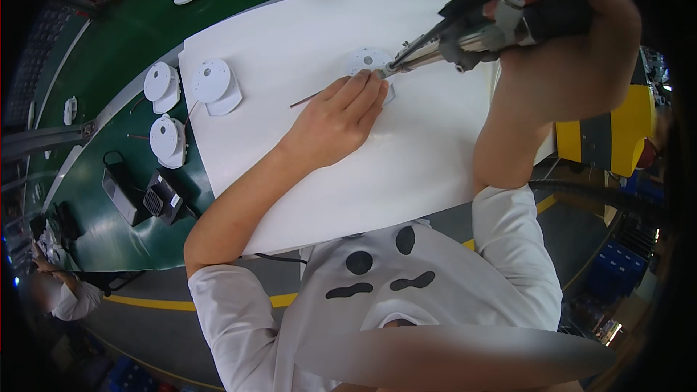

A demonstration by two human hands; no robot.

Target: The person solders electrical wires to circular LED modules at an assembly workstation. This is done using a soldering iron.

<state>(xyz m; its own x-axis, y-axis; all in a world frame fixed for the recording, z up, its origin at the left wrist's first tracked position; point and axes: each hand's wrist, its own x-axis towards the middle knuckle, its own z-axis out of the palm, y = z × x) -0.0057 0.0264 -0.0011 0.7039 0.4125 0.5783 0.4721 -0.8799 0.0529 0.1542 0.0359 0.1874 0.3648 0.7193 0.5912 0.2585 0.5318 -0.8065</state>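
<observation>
On the white work surface, a white disc-shaped unit lies partly hidden beneath my left hand. The left fingers are bent and pressed together, holding this unit at its near side. A thin reddish lead sticks out to the left from under them. My right hand is wrapped round a black and silver power screwdriver, held slanting down to the left. Its metal tip meets the unit right by my left fingertips. Whether a screw sits there is too small to tell.
Several similar white units with leads, one of them here, stand at the left. A black boxy device is on the green bench. A yellow and black machine stands at the right. Another person is at far left.
</observation>
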